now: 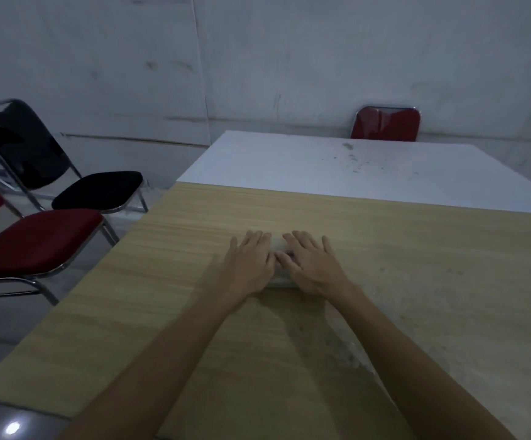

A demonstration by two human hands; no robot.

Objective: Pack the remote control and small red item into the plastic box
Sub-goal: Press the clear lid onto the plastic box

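Both hands lie flat, side by side, on top of a pale plastic box [278,246] in the middle of the wooden table [178,249]. My left hand [249,265] covers the box's left part and my right hand [313,265] covers its right part, fingers spread and pointing away from me. Only a narrow strip of the box shows between the hands and at its near edge. The remote control and the small red item are not visible; the hands hide whatever lies under them.
A white table [353,166] butts against the far edge of the wooden one. A red chair [384,123] stands behind it by the wall. To the left stand a black chair [67,173] and a red chair [35,239].
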